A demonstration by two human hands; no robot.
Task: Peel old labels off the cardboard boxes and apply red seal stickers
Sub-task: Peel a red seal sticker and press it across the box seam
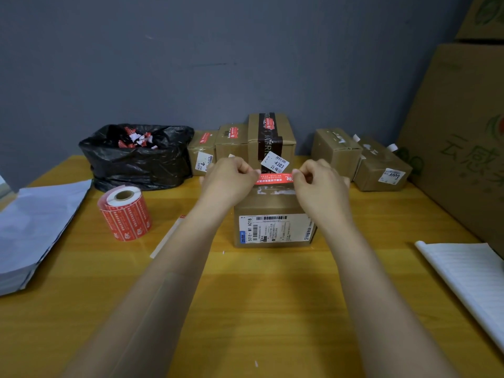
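Wide table front lies nearest, both forearms reaching over it to the cardboard box at centre. Left hand and right hand each pinch one end of a red seal sticker, held stretched level over the box's far top edge. Sticker roll and black bag sit to the left, a notebook at the right table edge, and other boxes in a row behind by the wall.
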